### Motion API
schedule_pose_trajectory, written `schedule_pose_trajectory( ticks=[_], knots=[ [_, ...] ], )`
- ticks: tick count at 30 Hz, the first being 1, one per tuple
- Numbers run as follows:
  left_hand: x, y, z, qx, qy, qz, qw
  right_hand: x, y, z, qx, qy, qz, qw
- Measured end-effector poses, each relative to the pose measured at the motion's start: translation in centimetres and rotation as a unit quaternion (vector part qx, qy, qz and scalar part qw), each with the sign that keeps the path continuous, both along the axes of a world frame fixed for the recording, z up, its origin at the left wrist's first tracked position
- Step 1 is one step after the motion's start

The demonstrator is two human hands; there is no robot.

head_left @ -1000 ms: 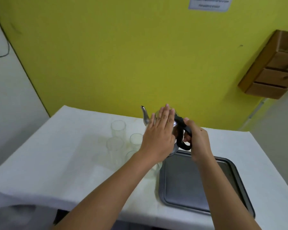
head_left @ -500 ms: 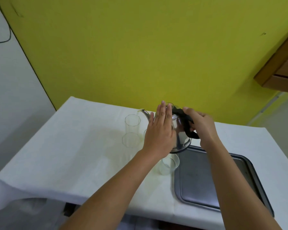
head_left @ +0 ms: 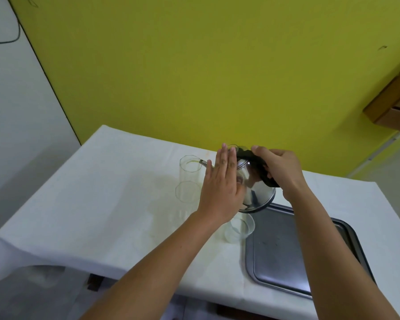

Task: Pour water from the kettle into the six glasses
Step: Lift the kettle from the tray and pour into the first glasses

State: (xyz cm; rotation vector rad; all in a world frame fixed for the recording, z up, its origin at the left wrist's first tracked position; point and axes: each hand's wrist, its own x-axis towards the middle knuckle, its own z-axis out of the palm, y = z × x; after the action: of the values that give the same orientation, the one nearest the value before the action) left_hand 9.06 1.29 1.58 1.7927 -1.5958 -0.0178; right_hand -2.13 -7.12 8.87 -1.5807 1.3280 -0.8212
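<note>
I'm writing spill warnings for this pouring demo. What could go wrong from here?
1. The kettle spout sits right at the rim of the far glass; a small drift could send water onto the white cloth.
2. The left hand hides some glasses, so one may get knocked.
3. The near glass stands under the tilted kettle and could be bumped.

Two bare forearms, left hand (head_left: 219,183), right hand (head_left: 283,172), no sleeves, no jewellery

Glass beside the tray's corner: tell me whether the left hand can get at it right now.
Probably yes: the glass stands open-topped just below the left hand, which lies flat against the kettle, holding nothing.
</note>
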Motion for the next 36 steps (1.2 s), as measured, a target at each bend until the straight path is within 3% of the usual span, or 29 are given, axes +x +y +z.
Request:
schedule_pose_trajectory(
  ticks=[36],
  knots=[
    [-0.7,-0.3,-0.2,-0.018,0.03,0.018,0.999,0.3,-0.6,0.8,-0.07,0.081,0.015,0.994]
  ],
)
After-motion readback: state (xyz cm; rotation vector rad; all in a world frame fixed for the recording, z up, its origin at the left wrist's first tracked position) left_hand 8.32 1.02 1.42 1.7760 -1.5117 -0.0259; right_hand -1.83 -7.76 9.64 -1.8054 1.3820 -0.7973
